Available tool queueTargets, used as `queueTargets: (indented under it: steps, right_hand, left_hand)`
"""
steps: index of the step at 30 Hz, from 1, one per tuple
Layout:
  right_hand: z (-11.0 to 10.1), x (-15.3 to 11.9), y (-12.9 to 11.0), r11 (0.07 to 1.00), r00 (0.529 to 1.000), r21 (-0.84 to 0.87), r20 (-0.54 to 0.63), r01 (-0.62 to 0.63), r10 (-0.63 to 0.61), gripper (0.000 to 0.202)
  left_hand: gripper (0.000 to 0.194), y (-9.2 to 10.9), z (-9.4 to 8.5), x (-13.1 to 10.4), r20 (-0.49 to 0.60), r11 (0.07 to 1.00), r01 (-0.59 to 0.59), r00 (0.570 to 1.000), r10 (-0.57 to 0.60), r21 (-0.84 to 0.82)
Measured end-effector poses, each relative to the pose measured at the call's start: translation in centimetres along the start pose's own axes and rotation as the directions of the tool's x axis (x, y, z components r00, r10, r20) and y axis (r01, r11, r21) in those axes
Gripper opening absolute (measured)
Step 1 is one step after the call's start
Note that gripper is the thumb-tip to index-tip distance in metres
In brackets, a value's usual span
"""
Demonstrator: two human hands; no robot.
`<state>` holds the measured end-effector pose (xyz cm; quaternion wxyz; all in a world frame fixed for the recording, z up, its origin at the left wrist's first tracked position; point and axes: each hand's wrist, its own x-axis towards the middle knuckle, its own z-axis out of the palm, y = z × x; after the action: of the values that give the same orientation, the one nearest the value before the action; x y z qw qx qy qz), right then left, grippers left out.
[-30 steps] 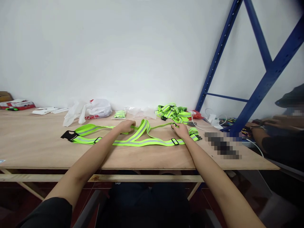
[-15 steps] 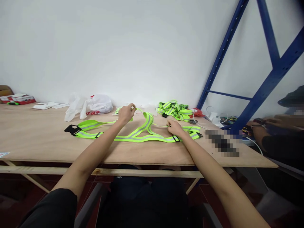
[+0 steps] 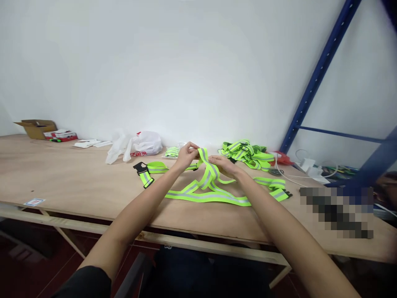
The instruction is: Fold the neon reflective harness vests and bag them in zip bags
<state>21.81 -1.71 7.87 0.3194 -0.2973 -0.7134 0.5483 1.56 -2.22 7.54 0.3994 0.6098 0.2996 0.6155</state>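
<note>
A neon-green strap harness (image 3: pixel 214 198) with grey reflective stripes lies spread on the wooden table (image 3: pixel 77 182). Its middle straps are raised between my hands. My left hand (image 3: pixel 188 155) pinches the top of a raised strap. Just to the right, my right hand (image 3: pixel 223 164) has its fingers closed on the same raised straps, partly turned from view. A black buckle (image 3: pixel 141 167) is at the harness's left end, and another black buckle (image 3: pixel 288 193) at its right end.
Behind are a pile of similar green straps (image 3: pixel 245 153), a bagged green bundle (image 3: pixel 171 152) and a white plastic bag (image 3: pixel 147 143). An open cardboard box (image 3: pixel 37 129) stands far left. A blue metal frame (image 3: pixel 319 74) rises at right, near white cables.
The view has turned left. My hands have come closer together, and the harness's middle straps are now lifted and gathered between them.
</note>
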Motion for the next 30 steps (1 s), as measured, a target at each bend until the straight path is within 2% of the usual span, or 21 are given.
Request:
queueTargets:
  steps: [4,7,12,14,16,18,19,21,23,24,26,28,30]
  right_hand:
    - [0.4,0.4,-2.3,0.993,0.989,-0.038,0.095,-0.11,0.113,0.037]
    - [0.0,0.6,-3.4,0.983,0.978,-0.013,0.1,-0.183,0.184,0.036]
    - [-0.4,0.9,-4.8,0.985,0.978,-0.009,0.117,-0.175,0.174,0.027]
    - [-0.4,0.8,-5.5,0.976,0.957,-0.085,0.197,-0.199,0.212,0.026]
    - [-0.3,0.6,-6.4,0.955,0.916,-0.174,0.284,-0.24,0.282,0.026]
    - [-0.1,0.5,-7.4,0.938,0.891,-0.225,0.315,-0.266,0.328,0.027]
    - [0.1,0.5,-8.0,0.938,0.898,-0.224,0.298,-0.263,0.323,0.027]
    - [0.5,0.8,-9.1,0.958,0.945,-0.183,0.201,-0.221,0.256,0.027]
    - [0.8,1.3,-10.3,0.984,0.989,-0.115,0.042,-0.136,0.141,0.026]
    - [1.0,1.5,-10.8,0.992,0.996,-0.098,-0.043,-0.081,0.077,0.025]
    - [1.1,2.1,-12.0,0.993,0.987,-0.117,-0.162,-0.016,-0.004,0.021]
    - [1.2,2.5,-13.2,0.993,0.96,-0.118,-0.276,0.02,-0.052,0.018]
    - [1.3,3.1,-14.2,0.994,0.919,-0.084,-0.381,0.072,-0.098,0.02]
  left_hand:
    - [0.024,-0.2,-0.2,-0.4,0.035,0.999,-0.025,0.999,0.026,-0.02]
    - [0.022,0.1,0.0,-0.5,0.069,0.999,-0.014,0.997,0.016,-0.032]
    - [0.021,0.8,0.7,-0.5,0.122,0.998,0.019,0.993,-0.011,-0.063]
    - [0.021,1.0,0.8,-0.5,0.122,0.997,0.019,0.992,-0.01,-0.075]
    - [0.021,1.1,1.0,-0.6,0.12,0.997,0.022,0.993,-0.013,-0.071]
    - [0.023,1.3,1.1,-0.6,0.12,0.998,0.034,0.992,-0.027,-0.058]
    - [0.024,1.5,1.2,-0.6,0.116,0.998,0.036,0.993,-0.03,-0.048]
    - [0.027,2.4,1.4,-0.6,0.078,1.0,-0.008,0.997,0.009,-0.014]
    - [0.026,3.9,1.7,-0.7,-0.026,0.986,-0.154,0.987,0.157,0.068]
    - [0.024,4.8,1.8,-0.8,-0.118,0.949,-0.279,0.948,0.297,0.144]
    - [0.021,6.7,2.2,-1.3,-0.234,0.817,-0.461,0.801,0.551,0.345]
    - [0.016,8.3,2.9,-2.1,-0.208,0.688,-0.57,0.682,0.701,0.449]
    - [0.011,9.5,3.7,-3.0,-0.081,0.594,-0.655,0.638,0.766,0.468]
